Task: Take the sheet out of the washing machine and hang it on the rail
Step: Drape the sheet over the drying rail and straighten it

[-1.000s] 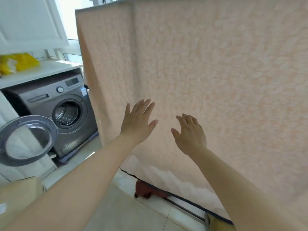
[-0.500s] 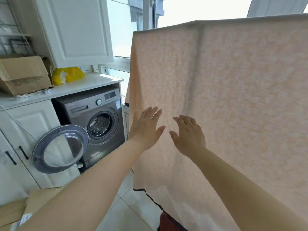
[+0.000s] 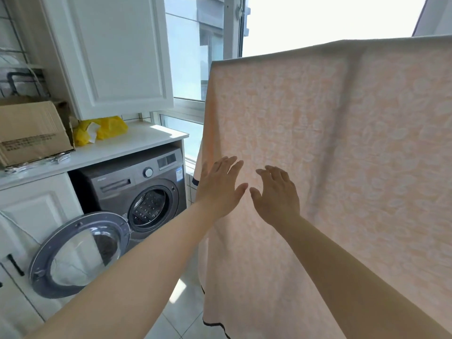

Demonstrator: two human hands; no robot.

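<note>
A large peach patterned sheet [image 3: 342,155] hangs draped over a rail, which the cloth hides along its top fold; it fills the right half of the view and reaches nearly to the floor. My left hand [image 3: 219,189] lies flat with straight fingers against the sheet near its left edge. My right hand [image 3: 276,194] is beside it, fingers spread and slightly bent, on or just off the cloth. The grey washing machine [image 3: 137,182] stands at the left under a counter, its round door [image 3: 80,253] swung open and its drum looking empty.
A white counter [image 3: 122,145] above the machine carries a cardboard box [image 3: 31,130] and a yellow bag [image 3: 102,129]. White cabinets [image 3: 115,52] hang above and stand at the left. A window [image 3: 190,57] is behind the sheet. Tiled floor [image 3: 181,311] shows below.
The view has lifted and swung left, bringing the sheet's top fold, the cabinets and the whole washing machine into sight. Both hands have stayed spread on the sheet, close together.
</note>
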